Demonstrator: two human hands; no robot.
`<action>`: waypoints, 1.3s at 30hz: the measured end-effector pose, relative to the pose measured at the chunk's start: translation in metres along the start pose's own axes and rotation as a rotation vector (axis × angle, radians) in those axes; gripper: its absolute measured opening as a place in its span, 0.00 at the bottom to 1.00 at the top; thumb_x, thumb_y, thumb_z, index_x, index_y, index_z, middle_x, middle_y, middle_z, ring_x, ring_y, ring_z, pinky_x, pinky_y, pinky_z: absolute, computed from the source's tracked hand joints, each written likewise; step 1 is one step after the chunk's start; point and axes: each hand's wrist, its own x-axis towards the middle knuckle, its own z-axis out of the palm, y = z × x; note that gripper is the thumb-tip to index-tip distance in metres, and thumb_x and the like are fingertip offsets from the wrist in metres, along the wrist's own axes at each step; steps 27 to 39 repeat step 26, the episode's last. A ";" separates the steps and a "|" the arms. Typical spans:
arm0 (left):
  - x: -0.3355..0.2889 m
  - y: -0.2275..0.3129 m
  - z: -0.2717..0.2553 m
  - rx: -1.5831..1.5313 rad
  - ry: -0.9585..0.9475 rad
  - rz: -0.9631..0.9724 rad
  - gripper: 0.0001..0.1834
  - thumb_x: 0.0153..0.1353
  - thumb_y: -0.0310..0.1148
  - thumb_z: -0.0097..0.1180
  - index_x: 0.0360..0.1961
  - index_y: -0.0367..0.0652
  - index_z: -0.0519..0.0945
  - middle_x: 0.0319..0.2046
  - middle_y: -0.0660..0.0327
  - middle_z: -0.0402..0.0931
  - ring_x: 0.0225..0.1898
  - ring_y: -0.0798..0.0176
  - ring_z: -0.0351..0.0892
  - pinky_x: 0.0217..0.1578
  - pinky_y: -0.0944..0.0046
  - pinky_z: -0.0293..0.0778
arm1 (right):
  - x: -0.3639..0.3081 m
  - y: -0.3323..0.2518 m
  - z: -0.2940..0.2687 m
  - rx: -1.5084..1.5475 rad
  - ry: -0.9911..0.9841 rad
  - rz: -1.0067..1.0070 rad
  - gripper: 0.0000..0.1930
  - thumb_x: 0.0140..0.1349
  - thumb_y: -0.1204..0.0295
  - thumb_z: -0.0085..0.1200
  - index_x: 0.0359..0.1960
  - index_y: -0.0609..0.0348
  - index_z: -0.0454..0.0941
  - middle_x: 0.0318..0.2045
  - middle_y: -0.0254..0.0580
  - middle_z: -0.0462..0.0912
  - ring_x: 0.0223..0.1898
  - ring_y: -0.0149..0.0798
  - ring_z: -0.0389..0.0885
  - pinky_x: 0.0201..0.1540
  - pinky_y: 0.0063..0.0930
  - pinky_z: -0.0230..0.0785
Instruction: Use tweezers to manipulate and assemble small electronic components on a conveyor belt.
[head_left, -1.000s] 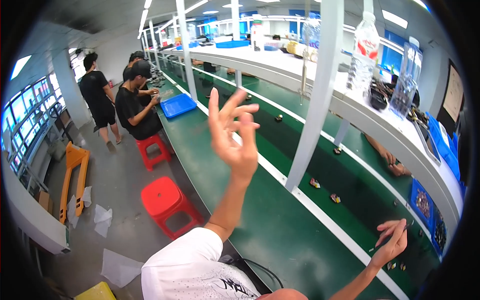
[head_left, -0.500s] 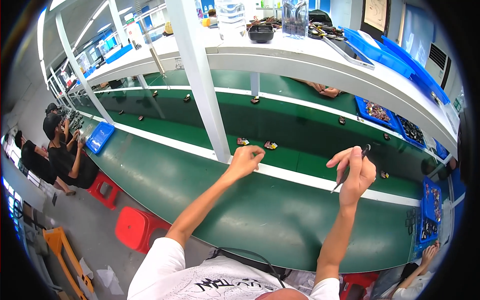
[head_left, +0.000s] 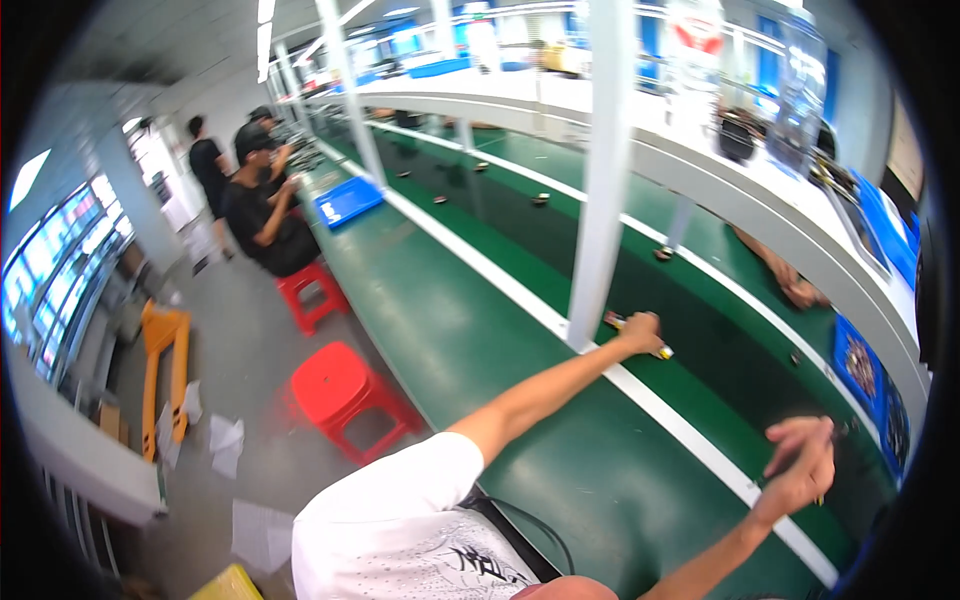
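Observation:
My left hand [head_left: 643, 331] reaches over the dark green conveyor belt [head_left: 718, 385], just right of a white post. Its fingers are curled down on a small dark part with a yellow-and-white patch [head_left: 666, 352], mostly hidden under them. A similar small part [head_left: 613, 319] lies beside the hand, toward the post. Above the belt's nearer right end, my right hand [head_left: 802, 468] is closed around a slim dark tool [head_left: 846, 430]. Motion blurs the tool; only its dark end shows past the fingers.
A white post [head_left: 603, 170] rises beside my left hand to a raised shelf [head_left: 760, 180] with bottles. Blue trays [head_left: 860, 362] of small parts stand at right; another blue tray [head_left: 347, 202] lies far left. Near a red stool [head_left: 345, 385], people sit along the bench. Another person's hand [head_left: 800, 288] is across the belt.
The view has swung left. My left hand has moved forward onto the belt and closed over a small part. My right hand still holds the slim tool, now lower in view.

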 end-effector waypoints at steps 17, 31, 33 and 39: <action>-0.090 0.132 -0.105 -0.882 -0.103 0.171 0.06 0.59 0.24 0.64 0.33 0.29 0.82 0.22 0.55 0.83 0.15 0.69 0.78 0.12 0.67 0.69 | 0.011 0.018 0.013 0.106 0.006 0.433 0.28 0.79 0.50 0.39 0.23 0.58 0.69 0.19 0.41 0.75 0.10 0.27 0.68 0.08 0.18 0.56; -0.114 0.146 -0.140 -0.949 -0.068 0.316 0.07 0.63 0.23 0.60 0.39 0.28 0.80 0.23 0.56 0.82 0.14 0.69 0.76 0.15 0.67 0.69 | 0.017 0.032 0.005 0.261 0.029 0.535 0.20 0.76 0.53 0.48 0.35 0.58 0.73 0.26 0.40 0.76 0.17 0.26 0.79 0.16 0.13 0.71; -0.114 0.146 -0.140 -0.949 -0.068 0.316 0.07 0.63 0.23 0.60 0.39 0.28 0.80 0.23 0.56 0.82 0.14 0.69 0.76 0.15 0.67 0.69 | 0.017 0.032 0.005 0.261 0.029 0.535 0.20 0.76 0.53 0.48 0.35 0.58 0.73 0.26 0.40 0.76 0.17 0.26 0.79 0.16 0.13 0.71; -0.114 0.146 -0.140 -0.949 -0.068 0.316 0.07 0.63 0.23 0.60 0.39 0.28 0.80 0.23 0.56 0.82 0.14 0.69 0.76 0.15 0.67 0.69 | 0.017 0.032 0.005 0.261 0.029 0.535 0.20 0.76 0.53 0.48 0.35 0.58 0.73 0.26 0.40 0.76 0.17 0.26 0.79 0.16 0.13 0.71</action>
